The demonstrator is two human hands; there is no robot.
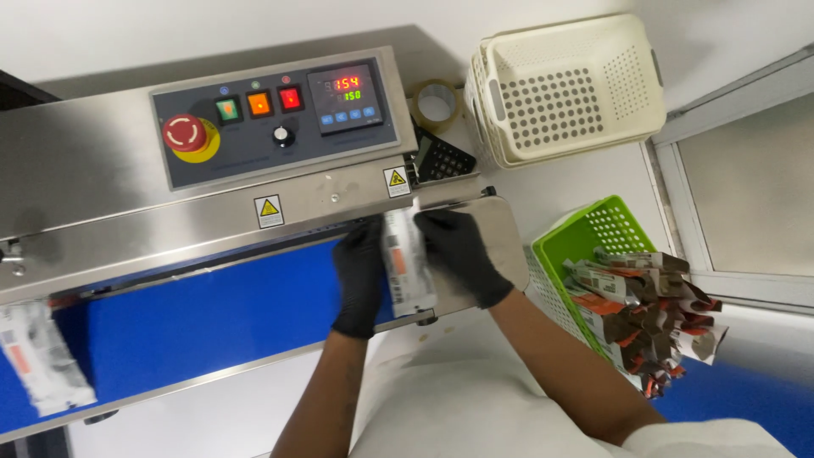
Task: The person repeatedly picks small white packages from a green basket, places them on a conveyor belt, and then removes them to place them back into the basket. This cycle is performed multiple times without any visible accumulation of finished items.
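Note:
Both my hands wear black gloves and grip one white packet (406,265) with orange and grey print. My left hand (359,273) holds its left edge, my right hand (460,253) its right edge. The packet stands upright on the right end of the blue conveyor belt (212,314), its top at the slot of a steel sealing machine (93,178). A second, similar packet (44,358) lies blurred on the belt at the far left.
A green basket (570,242) at my right holds several more packets (644,309). Stacked cream baskets (566,89), a tape roll (436,100) and a black calculator (443,159) sit behind. The machine's panel (275,114) has a red stop button, lit switches and a digital display.

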